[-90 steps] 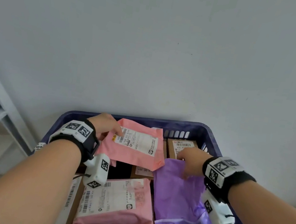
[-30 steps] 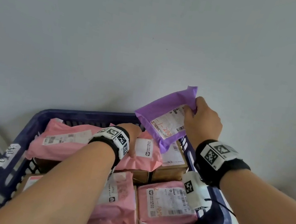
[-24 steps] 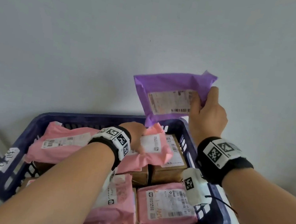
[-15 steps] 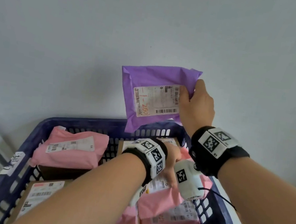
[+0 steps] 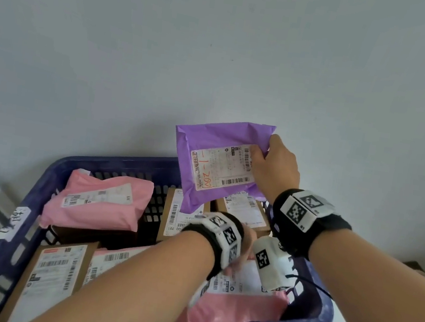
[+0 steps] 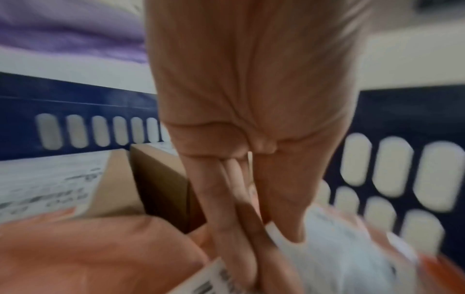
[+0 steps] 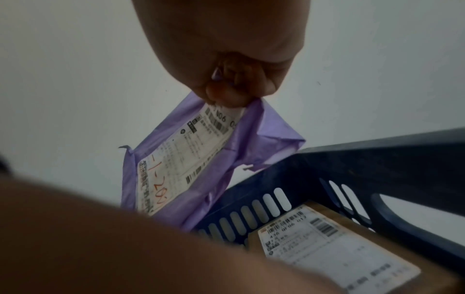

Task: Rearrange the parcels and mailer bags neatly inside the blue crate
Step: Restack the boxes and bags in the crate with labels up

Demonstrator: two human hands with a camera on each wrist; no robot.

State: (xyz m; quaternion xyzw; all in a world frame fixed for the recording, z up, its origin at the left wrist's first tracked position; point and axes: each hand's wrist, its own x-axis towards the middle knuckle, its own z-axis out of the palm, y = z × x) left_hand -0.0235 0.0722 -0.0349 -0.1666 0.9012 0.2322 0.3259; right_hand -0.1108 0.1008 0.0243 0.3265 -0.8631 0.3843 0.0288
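Right hand (image 5: 273, 167) pinches purple mailer (image 5: 219, 162) by top corner, held above far right of blue crate (image 5: 34, 203). Left hand (image 6: 251, 139) fingers (image 6: 226, 208) pinch pink mailer (image 5: 233, 310) at near right. Risk: one-corner pinch lets purple mailer swing, snag rim, land crooked on boxes.

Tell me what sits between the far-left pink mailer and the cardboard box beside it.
Head view: between the pink mailer and the cardboard box is only an open gap showing the blue crate's slotted wall.
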